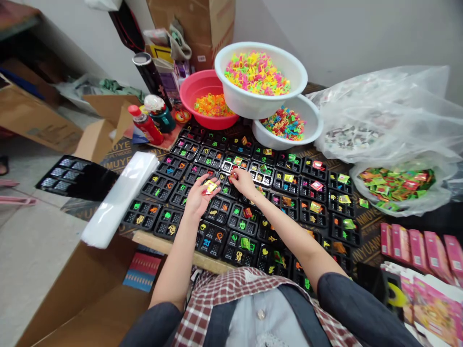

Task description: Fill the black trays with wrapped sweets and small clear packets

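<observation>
Small packets [210, 187] loosely held in upturned left hand [197, 198] above black trays [148, 221]; left fingers half curled. Right hand [243, 182] positioned over tray, fingers narrowed at red item [231, 179]; firm hold cannot be confirmed. Packets could be spilled if palm is tilted. Small plastic pieces [206, 242] could be dislodged by low forearms; close-set trays could be nudged askew.

On the bench [371, 219] before us, rows of trays [147, 222] hold pieces [207, 242] and packets [247, 212]. Behind them we have three basins [267, 103], with a bottle [149, 127] to their left. Left of the trays lies a pile of sleeves [119, 202]; to our right, a bag [446, 164] of packets sits behind a row of boxes [417, 248].
</observation>
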Available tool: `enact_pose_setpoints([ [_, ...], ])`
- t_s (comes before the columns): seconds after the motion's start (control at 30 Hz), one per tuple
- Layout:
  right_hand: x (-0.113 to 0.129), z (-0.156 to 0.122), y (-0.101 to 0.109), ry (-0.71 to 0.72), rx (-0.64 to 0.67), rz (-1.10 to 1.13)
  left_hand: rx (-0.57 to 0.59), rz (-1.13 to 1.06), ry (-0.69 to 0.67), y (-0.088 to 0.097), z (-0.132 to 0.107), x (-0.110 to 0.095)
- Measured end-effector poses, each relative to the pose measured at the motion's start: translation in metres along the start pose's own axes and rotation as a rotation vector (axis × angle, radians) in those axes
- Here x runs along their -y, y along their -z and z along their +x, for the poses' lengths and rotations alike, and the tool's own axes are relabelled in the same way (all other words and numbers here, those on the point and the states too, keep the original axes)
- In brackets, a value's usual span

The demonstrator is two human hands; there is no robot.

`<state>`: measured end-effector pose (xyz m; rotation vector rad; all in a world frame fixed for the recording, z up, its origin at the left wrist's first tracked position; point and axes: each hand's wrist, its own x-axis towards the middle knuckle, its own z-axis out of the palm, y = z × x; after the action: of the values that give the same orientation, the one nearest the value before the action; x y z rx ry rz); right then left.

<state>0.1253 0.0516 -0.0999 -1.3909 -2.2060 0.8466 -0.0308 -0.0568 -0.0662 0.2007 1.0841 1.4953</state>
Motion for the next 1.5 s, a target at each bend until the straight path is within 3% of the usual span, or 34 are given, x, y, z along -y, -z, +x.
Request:
enact_pose_setpoints([
  [0.13, 0.016, -0.021, 0.002, 0.11, -0.086, -0.015, 0.042, 0.021, 0.039, 0.011, -0.027, 0.013],
  [0.27, 0.041, -0.047, 0.007, 0.211, 0.124, 0.15, 0.085, 0.072, 0.061, 0.009, -0.042, 0.029],
  [0.37, 0.047, -0.06, 0.004, 0.163, 0.167, 0.26, 0.087, 0.077, 0.041, 0.006, -0.047, 0.035],
  [0.47, 0.042, -0.063, -0.004, 0.049, 0.137, 0.368, 0.007, 0.061, 0.001, 0.012, -0.052, 0.032],
  [0.57, 0.035, -0.063, -0.013, 0.012, 0.116, 0.255, -0.095, 0.057, -0.053, 0.026, -0.059, 0.025],
  [0.7, 0.031, -0.063, -0.029, 0.075, 0.175, 0.023, -0.174, 0.154, -0.144, 0.04, -0.073, 0.021],
  [0.87, 0.032, -0.067, -0.023, 0.14, 0.049, -0.094, -0.152, 0.326, -0.23, 0.045, -0.088, 0.033],
  [1.0, 0.013, -0.075, 0.017, 0.178, -0.075, -0.05, -0.201, 0.499, -0.266, 0.051, -0.095, 0.049],
  [1.13, -0.043, -0.085, 0.071, 0.087, -0.191, -0.052, -0.198, 0.709, -0.318, 0.059, -0.098, 0.06],
  [1.23, -0.095, -0.094, 0.109, -0.093, -0.277, -0.067, -0.129, 0.894, -0.374, 0.062, -0.1, 0.065],
  [1.33, -0.143, -0.104, 0.154, -0.343, -0.326, -0.047, -0.143, 1.021, -0.459, 0.062, -0.097, 0.069],
  [1.5, -0.21, -0.117, 0.244, -0.655, -0.605, -0.23, -0.153, 1.249, -0.706, 0.053, -0.086, 0.07],
])
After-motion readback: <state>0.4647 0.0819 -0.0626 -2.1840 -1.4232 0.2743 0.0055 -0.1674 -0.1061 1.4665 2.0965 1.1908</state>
